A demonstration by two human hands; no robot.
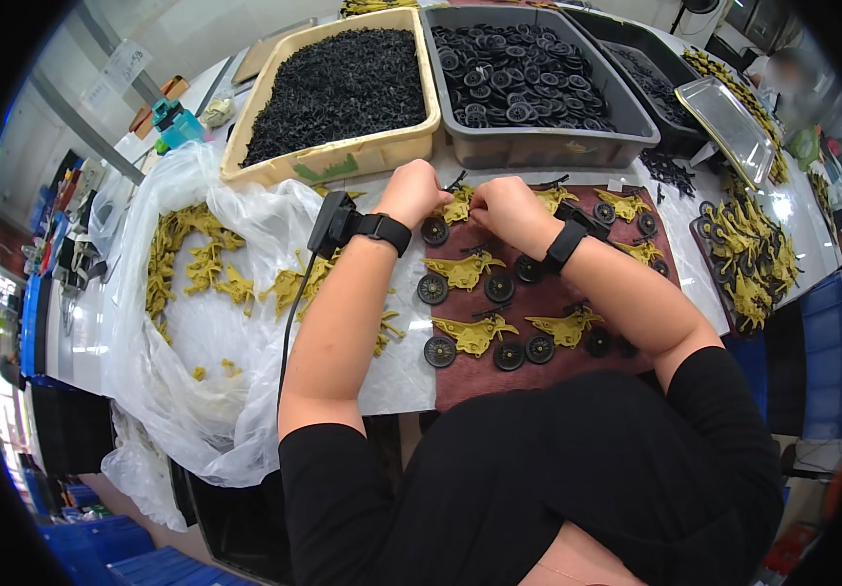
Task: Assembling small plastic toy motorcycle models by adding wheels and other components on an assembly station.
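My left hand (411, 191) and my right hand (501, 207) meet over a yellow toy motorbike body (459, 206) at the far edge of a dark red mat (538, 376); both pinch it, fingers curled. Each wrist wears a black band with a small device. On the mat lie several assembled yellow motorbikes with black wheels, such as one (464, 272) just below my hands and another (476, 335) nearer me.
A beige bin (382, 151) of small black parts and a grey bin (538, 146) of black wheels stand behind the mat. Loose yellow bodies (201, 264) lie on clear plastic sheeting at left. A metal tray (728, 122) and more yellow bikes (748, 249) sit at right.
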